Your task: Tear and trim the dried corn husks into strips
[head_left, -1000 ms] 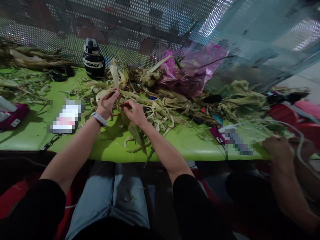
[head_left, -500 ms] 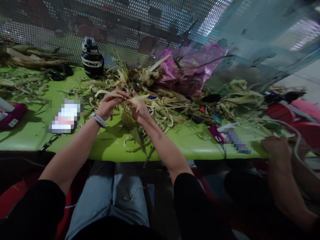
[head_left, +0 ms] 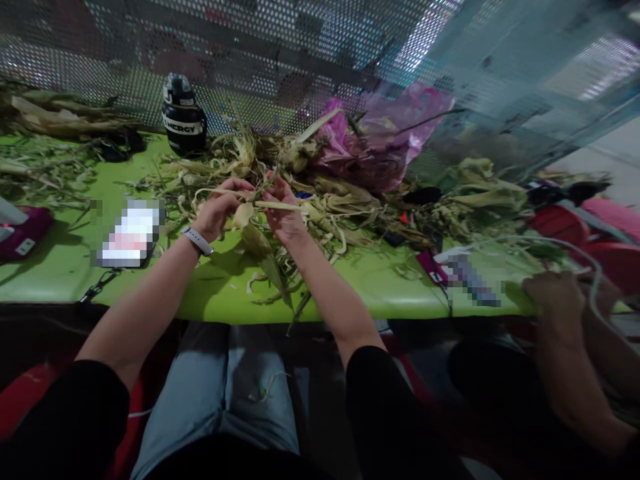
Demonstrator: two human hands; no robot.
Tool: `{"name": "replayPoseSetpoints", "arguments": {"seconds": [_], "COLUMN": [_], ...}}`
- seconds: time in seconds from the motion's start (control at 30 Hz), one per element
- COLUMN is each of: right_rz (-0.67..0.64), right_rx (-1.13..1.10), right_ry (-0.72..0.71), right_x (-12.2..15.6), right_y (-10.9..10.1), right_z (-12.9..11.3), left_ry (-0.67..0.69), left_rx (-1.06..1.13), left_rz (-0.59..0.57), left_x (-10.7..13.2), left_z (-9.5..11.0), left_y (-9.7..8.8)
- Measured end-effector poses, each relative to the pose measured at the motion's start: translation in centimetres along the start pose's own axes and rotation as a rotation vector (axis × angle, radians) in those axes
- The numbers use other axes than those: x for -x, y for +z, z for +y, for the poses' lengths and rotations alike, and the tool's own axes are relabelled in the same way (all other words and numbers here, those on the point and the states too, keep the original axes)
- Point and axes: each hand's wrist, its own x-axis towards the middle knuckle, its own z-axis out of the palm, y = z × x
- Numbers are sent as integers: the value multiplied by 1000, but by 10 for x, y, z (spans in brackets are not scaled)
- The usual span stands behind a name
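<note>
Both hands work at a bundle of pale corn husk strips [head_left: 277, 206] above the green table. My left hand [head_left: 220, 208], a pale watch on its wrist, pinches the strips at their left part. From the right, my right hand [head_left: 284, 212] closes its fingers on the same husk, with a strip crossing over its palm. The exact fingertip contact is partly hidden. Below the hands a broad greenish husk leaf [head_left: 265, 257] lies toward the table's front edge. Loose husk shreds [head_left: 340, 210] surround both hands.
A black bottle [head_left: 184, 123] stands behind left, a pink plastic bag [head_left: 385, 143] behind right. One phone [head_left: 131, 230] lies left, another phone [head_left: 473, 280] right. Another person's hand [head_left: 555, 293] rests at the far right. A perforated metal panel [head_left: 280, 60] borders the back.
My right hand has turned and opened its palm more to view, shifting slightly right. The husk strip now lies straighter across it. My left hand stays nearly in place.
</note>
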Motion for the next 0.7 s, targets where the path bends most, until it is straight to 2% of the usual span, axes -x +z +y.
{"name": "replayPoseSetpoints", "arguments": {"seconds": [0.13,0.27,0.47,0.7], "right_rz": [18,19,10,-82], "right_rx": [40,39,76,26], "right_ry": [-61,-97,-64,-26], "right_x": [-4,-6,-10,-9], "right_y": [-4,-9,-16,-17], "right_z": [-3,0,8,9], "left_ry": [-67,-187,-288,-379], "left_rx": [95,167,251,363], "left_rz": [-38,20,64,21], "left_x": [0,-1,-2,2], "left_z": [2,0,-6,-1], "left_y": [4,8,4,2]}}
